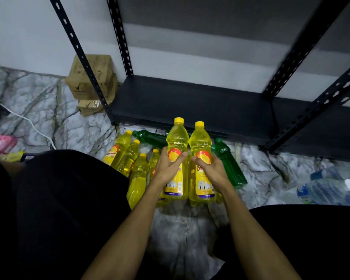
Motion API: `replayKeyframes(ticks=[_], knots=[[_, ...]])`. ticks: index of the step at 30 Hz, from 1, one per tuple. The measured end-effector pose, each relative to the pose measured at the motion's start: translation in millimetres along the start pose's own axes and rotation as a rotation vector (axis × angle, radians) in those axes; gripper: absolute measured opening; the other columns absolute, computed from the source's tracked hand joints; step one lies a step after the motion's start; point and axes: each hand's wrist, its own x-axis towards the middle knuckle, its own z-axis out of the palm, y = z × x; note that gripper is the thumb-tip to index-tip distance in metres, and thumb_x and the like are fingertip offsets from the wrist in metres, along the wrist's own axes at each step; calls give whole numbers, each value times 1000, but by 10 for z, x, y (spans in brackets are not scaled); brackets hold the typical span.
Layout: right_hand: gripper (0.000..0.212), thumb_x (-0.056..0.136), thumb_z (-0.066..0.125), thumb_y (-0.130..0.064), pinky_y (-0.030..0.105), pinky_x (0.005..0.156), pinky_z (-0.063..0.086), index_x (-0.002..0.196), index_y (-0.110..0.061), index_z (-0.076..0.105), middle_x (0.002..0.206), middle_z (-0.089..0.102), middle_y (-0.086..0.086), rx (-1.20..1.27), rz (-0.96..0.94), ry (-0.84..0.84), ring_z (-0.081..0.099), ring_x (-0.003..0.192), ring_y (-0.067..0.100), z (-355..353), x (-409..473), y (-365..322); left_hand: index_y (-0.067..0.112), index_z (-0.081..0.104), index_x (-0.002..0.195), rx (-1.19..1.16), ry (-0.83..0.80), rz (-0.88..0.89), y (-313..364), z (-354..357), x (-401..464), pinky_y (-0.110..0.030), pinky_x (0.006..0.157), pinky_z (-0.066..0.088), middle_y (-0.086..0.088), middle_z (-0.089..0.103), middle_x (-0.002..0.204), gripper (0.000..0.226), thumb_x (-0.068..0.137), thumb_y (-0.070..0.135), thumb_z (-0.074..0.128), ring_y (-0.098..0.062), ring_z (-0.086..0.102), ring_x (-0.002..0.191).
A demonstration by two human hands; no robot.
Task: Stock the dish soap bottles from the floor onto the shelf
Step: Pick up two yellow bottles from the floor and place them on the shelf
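My left hand (pixel 167 168) grips a yellow dish soap bottle (pixel 176 142) with a yellow cap, held upright. Beside it my right hand (pixel 211 168) grips a second yellow bottle (pixel 200 142), also upright. Both bottles hang just in front of the black bottom shelf (pixel 190 106), which is bare. Several more yellow bottles (pixel 127 156) lie on the marble floor to the left under my hands. Green bottles lie behind and to the right, one at the right (pixel 230 166) and one at the back (pixel 150 138).
Black slotted uprights (pixel 83 61) frame the rack. Brown cardboard boxes (pixel 89 81) are stacked left of the shelf. A white cable (pixel 34 126) runs over the floor, pink packets (pixel 0 142) lie far left, and clear water bottles (pixel 331 188) lie at the right. My black-clad knees flank the floor space.
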Motion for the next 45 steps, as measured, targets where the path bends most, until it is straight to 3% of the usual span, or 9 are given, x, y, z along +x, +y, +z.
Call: replayKeyframes(ticks=[2, 5, 8, 13, 21, 27, 32, 38, 45], knots=[[77, 65, 81, -66, 44, 88, 58, 127, -27, 57, 111, 73, -3, 11, -38, 16, 72, 96, 16, -97, -59, -190, 24, 31, 150, -20, -3, 58, 197, -23, -20, -45, 108, 44, -1, 50, 146, 105, 69, 83, 62, -23, 50, 133], [81, 67, 79, -67, 39, 87, 58, 131, -26, 53, 116, 70, -6, 4, -148, 66, 70, 100, 14, -241, -151, -513, 26, 39, 143, -14, 4, 171, 526, -81, -35, -42, 99, 50, 3, 58, 133, 86, 76, 74, 65, -18, 58, 121], [57, 73, 80, -56, 28, 68, 58, 116, -25, 58, 100, 72, -4, 2, -262, 119, 73, 83, 11, -383, -278, -921, 29, 40, 141, -33, 17, 278, 912, -169, -66, -43, 96, 53, 6, 61, 128, 88, 72, 79, 63, -16, 61, 115], [44, 78, 80, -43, 29, 68, 59, 112, -26, 58, 97, 73, -1, 68, -435, 164, 74, 80, 12, -612, -533, -1649, 31, 46, 130, -29, 38, 463, 1708, -343, -175, -23, 74, 50, 13, 62, 111, 56, 85, 58, 67, -5, 63, 100], [43, 82, 78, -35, 15, 57, 53, 116, -25, 54, 98, 70, -3, 81, -699, 275, 71, 75, 4, -1220, -845, -2842, 27, 42, 135, -82, 28, 733, 3139, -411, -364, -11, 61, 47, 14, 63, 108, 58, 88, 48, 69, 0, 64, 92], [51, 80, 81, -34, 15, 66, 55, 121, -21, 53, 105, 66, -8, 30, -961, 429, 68, 87, 3, -1867, -856, -3834, 26, 42, 134, -139, 59, 977, 4390, -336, -349, -19, 76, 54, 12, 63, 116, 62, 85, 47, 74, -7, 65, 104], [57, 81, 81, -35, 11, 67, 52, 123, -16, 48, 105, 63, -11, -8, -1070, 506, 66, 84, -7, -2302, -649, -4434, 23, 33, 139, -140, 35, 1069, 5201, -155, -74, -40, 90, 56, 2, 62, 123, 74, 84, 49, 74, -17, 65, 108], [58, 82, 80, -38, 5, 66, 47, 123, -20, 43, 103, 56, -21, -51, -1091, 614, 60, 87, -11, -2630, -213, -4727, 23, 31, 141, -126, 72, 1099, 5665, 155, 342, -29, 82, 54, 3, 58, 124, 72, 86, 47, 72, -16, 62, 106], [62, 80, 80, -40, 14, 70, 47, 118, -21, 36, 100, 56, -15, -42, -1028, 624, 61, 87, -1, -3009, 599, -4816, 22, 26, 144, -65, 61, 1082, 5950, 429, 1050, -26, 79, 49, 2, 56, 126, 77, 87, 48, 70, -17, 60, 107]])
